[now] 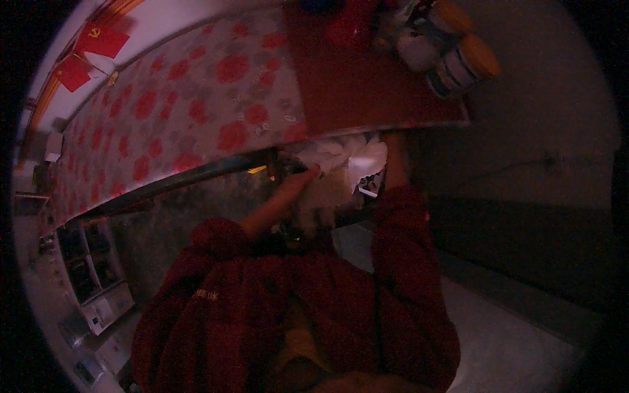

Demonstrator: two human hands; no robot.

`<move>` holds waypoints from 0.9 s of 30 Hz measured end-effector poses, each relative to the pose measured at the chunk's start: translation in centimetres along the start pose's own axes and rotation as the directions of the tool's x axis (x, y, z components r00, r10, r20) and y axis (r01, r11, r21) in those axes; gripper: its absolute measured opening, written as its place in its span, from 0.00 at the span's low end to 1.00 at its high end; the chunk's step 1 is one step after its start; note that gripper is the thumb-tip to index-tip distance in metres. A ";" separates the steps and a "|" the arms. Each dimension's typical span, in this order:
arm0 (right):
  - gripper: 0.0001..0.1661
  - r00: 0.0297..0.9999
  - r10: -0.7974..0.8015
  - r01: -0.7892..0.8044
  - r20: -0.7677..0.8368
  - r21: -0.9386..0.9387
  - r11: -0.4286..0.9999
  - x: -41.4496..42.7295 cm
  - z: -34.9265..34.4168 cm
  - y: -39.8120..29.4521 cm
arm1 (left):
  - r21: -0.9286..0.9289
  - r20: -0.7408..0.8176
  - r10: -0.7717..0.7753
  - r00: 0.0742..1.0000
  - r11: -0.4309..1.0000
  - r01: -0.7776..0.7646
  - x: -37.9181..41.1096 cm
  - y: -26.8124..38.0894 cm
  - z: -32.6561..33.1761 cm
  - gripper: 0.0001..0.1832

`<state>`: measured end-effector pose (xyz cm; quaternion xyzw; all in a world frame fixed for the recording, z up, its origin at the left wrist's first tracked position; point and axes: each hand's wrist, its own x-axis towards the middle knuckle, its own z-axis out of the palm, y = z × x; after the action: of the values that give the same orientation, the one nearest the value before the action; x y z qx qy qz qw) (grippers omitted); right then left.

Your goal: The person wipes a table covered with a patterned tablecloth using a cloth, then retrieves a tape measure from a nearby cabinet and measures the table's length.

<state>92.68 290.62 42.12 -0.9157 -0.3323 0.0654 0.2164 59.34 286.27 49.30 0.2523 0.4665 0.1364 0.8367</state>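
Note:
The picture is dark. My left hand [309, 173] reaches in below the edge of the table, at the left side of a pile of pale, crumpled material [327, 151], perhaps paper or plastic bags, in what looks like an open drawer. My fingers are blurred there, and whether they hold anything cannot be told. At the right of the pile my right forearm goes in under the table edge, and my right hand [394, 142] is mostly hidden and dark. A bright white piece [366, 167] lies between the two arms.
A floral tablecloth [196, 108] and a dark red cover [363, 93] lie on the table. Jars with orange lids [459, 69] stand at its far right corner. Small red flags [105, 39] are at upper left. A wall with a cable [545, 159] rises on the right.

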 end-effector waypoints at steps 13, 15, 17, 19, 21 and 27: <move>0.45 0.952 0.000 0.102 -0.305 0.320 0.942 -4.4 -8.1 0.6 | 0.559 0.300 -0.082 0.951 0.823 -0.105 0.8 -3.2 -2.6 0.21; 0.39 0.875 0.174 0.160 -0.452 0.610 0.776 -3.9 -9.1 2.4 | 0.582 0.535 -0.071 0.842 0.753 -0.306 -0.9 -2.4 -1.9 0.21; 0.35 0.929 0.302 0.029 -0.215 0.854 0.519 -7.8 -12.9 0.5 | 0.479 0.613 -0.070 0.787 0.825 -0.300 -2.2 -2.6 -1.9 0.21; 0.33 0.962 0.272 -0.053 0.014 0.989 0.139 -12.9 -17.0 -1.2 | 0.395 0.626 -0.080 0.775 0.890 -0.228 -3.4 -2.0 -0.9 0.21; 0.32 0.985 0.049 -0.139 0.164 0.934 -0.329 -17.4 -18.1 -2.2 | 0.382 0.601 -0.086 0.795 0.904 -0.191 -5.0 -0.4 0.6 0.21; 0.34 0.974 -0.224 0.198 -0.036 0.618 0.761 -31.9 -12.9 -6.3 | 0.393 0.630 -0.101 0.770 0.896 -0.204 -7.1 1.2 0.9 0.25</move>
<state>67.81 270.09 55.68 -0.7495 -0.3977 0.1642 0.5032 56.38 283.72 55.43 0.4787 0.1670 -0.0423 0.8609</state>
